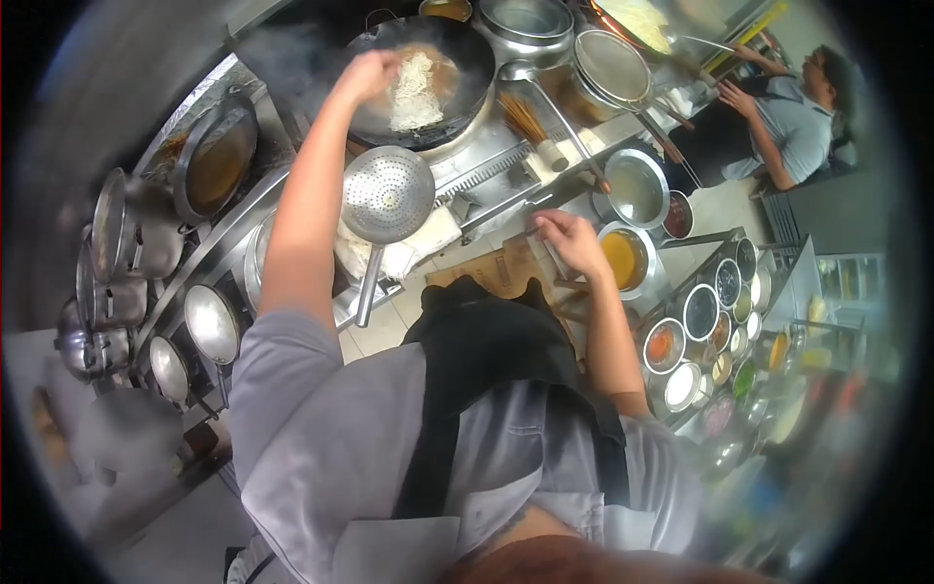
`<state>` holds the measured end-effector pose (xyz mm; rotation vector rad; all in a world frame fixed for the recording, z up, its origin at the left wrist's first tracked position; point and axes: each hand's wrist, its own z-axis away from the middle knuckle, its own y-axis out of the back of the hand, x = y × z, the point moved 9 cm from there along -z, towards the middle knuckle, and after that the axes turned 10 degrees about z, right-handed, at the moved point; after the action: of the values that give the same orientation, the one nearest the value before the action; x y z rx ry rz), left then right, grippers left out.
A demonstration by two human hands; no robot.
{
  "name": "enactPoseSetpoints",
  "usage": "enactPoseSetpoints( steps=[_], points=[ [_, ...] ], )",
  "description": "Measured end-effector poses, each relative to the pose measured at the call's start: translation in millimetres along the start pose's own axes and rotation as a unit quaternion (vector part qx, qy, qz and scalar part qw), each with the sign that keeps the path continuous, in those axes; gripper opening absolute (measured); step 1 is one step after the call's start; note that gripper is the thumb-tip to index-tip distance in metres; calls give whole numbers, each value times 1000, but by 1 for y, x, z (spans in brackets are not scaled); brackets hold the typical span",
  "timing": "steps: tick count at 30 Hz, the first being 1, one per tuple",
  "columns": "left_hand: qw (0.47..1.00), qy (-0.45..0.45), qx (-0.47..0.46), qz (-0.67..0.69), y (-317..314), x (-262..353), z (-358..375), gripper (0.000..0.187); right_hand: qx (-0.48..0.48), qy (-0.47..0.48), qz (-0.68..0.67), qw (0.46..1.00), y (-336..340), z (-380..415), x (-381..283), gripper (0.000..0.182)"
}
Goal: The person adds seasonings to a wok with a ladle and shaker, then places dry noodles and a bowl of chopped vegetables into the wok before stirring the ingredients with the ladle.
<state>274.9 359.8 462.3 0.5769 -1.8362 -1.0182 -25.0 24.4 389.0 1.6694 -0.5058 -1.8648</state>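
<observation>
My left hand [370, 74] reaches over the large dark wok [477, 63], its fingers bent together beside a clump of pale noodles [415, 97]. Brownish liquid [443, 73] lies around the noodles. Whether the fingertips grip any noodles is hidden. My right hand [574, 243] hangs over the floor in front of the counter, fingers curled and pinched; anything in them is too small to name. Close by it is a metal pot of yellow liquid [621, 258]. Between my arms, a perforated strainer ladle [389, 195] rests on a white cloth [428, 238], handle toward me.
A bamboo brush [530, 127] and a ladle [569, 131] lie right of the wok, near a mesh sieve [613, 66]. Pots and pans [214, 161] stand at left. Several ingredient containers [700, 311] fill the right side. Another person [793, 127] works at a wok at upper right.
</observation>
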Motion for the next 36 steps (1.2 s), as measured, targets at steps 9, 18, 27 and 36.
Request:
enactPoseSetpoints(
  steps=[9,18,27,36],
  points=[
    [990,47,-136,11,-97,-35,33,27,105,-136,238,956,79,-112,201,41],
    [941,138,-304,-56,-139,-45,12,36,-52,-103,297,948,59,-192,322,54],
    [940,181,-283,-68,-135,-35,11,19,41,-125,-3,991,53,-191,342,18],
    [970,137,-200,-13,-116,-31,15,6,-216,-69,-307,924,70,-163,141,16]
  ],
)
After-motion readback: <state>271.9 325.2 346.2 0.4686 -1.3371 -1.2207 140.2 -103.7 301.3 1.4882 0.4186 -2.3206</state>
